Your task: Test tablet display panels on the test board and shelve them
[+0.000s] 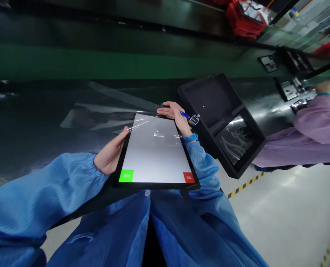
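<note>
Left hand (111,152) clasping a lit tablet (156,155), at the counter's (28,129) near edge, right hand (175,113) part-curled beside clear film (92,116), its hold unclear

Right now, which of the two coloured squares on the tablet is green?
The left square, in the lower corner of the tablet beside the left hand; the right square, in the opposite lower corner, is red.
</note>
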Demonstrator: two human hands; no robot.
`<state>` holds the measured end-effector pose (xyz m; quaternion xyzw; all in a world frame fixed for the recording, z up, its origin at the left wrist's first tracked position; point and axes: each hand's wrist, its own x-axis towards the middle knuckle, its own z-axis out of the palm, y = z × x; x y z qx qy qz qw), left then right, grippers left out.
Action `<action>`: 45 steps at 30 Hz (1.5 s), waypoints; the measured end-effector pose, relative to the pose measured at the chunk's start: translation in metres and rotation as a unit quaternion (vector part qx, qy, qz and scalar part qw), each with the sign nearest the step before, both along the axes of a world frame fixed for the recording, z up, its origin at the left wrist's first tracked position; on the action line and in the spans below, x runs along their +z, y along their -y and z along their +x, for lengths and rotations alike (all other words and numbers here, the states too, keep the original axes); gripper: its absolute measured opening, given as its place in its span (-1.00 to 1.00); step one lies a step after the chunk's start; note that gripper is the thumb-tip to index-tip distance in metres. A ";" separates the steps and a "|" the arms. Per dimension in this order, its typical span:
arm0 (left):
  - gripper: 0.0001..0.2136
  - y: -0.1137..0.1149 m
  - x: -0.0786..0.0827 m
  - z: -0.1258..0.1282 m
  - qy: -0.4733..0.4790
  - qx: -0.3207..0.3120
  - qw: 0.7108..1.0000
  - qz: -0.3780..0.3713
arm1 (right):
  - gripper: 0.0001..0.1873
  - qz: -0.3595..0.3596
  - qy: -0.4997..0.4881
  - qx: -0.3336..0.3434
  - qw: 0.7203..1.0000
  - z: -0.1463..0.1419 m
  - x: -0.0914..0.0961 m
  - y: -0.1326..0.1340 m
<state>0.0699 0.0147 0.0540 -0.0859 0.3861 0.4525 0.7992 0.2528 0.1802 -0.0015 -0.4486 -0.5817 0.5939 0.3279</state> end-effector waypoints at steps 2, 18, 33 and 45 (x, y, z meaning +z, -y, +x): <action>-0.50 0.000 0.002 0.001 -0.004 0.000 1.000 -0.010 | -0.43 -0.008 0.001 0.002 1.000 0.002 0.001 0.000; -0.72 0.000 -0.039 -0.015 -0.152 0.003 0.983 0.106 | -0.51 0.258 0.021 -0.147 0.955 0.019 0.022 0.010; -0.63 0.000 -0.061 -0.016 -0.118 0.022 0.980 0.161 | -0.63 0.489 0.345 0.218 0.771 0.009 0.015 0.116; -0.73 -0.001 -0.049 -0.014 -0.157 0.032 0.984 0.084 | -0.84 0.439 0.302 -0.153 0.832 0.088 0.030 0.112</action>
